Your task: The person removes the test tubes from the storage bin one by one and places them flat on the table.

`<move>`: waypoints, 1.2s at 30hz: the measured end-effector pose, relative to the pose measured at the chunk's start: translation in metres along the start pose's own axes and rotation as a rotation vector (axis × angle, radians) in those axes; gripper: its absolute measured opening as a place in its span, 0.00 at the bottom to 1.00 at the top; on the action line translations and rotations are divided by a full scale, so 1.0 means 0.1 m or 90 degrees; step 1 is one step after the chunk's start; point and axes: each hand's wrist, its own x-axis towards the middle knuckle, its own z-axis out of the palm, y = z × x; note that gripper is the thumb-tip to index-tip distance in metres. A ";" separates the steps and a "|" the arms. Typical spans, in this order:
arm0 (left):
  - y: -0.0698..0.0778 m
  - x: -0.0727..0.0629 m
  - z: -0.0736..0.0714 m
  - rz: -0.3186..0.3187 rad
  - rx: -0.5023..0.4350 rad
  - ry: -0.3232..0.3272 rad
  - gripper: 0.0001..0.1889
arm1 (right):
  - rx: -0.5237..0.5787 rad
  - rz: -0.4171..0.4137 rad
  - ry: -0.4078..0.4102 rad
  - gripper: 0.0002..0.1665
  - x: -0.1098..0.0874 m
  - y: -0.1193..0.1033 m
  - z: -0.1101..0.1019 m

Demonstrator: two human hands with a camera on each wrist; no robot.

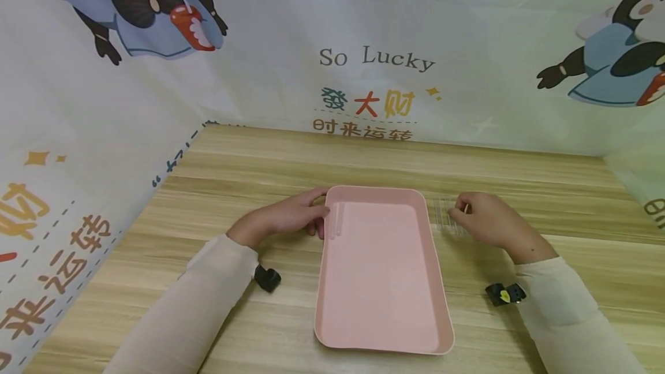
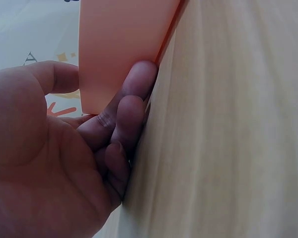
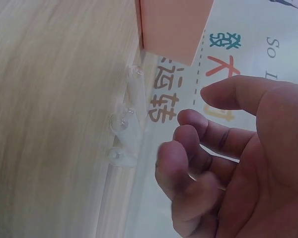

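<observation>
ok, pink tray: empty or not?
Not empty: transparent tubes lie inside the pink tray, along its left wall, near the left hand.

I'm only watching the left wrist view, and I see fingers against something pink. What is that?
Observer: A shallow tray; the head view shows it whole.
Visitor: Oh! Anything inside?
Observer: Yes, clear tubes, at the side by the left hand.
Visitor: And what's the other hand up to?
Observer: The right wrist view shows the right hand holding nothing, near more tubes outside the tray.
</observation>
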 end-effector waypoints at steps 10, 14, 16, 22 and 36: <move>0.02 0.00 0.00 -0.006 0.001 -0.002 0.26 | -0.005 -0.003 0.002 0.14 -0.01 -0.01 -0.01; 0.03 -0.01 -0.01 -0.009 0.002 -0.001 0.26 | 0.002 -0.012 0.005 0.14 -0.01 -0.03 -0.01; 0.03 -0.02 -0.01 -0.011 -0.001 -0.001 0.26 | 0.009 -0.014 0.003 0.14 -0.01 -0.04 -0.02; 0.03 -0.02 -0.01 -0.012 -0.001 -0.001 0.26 | 0.038 -0.003 -0.011 0.15 -0.03 -0.09 -0.04; 0.03 -0.01 -0.01 -0.011 0.001 -0.002 0.26 | 0.050 -0.021 0.021 0.15 -0.06 -0.24 -0.05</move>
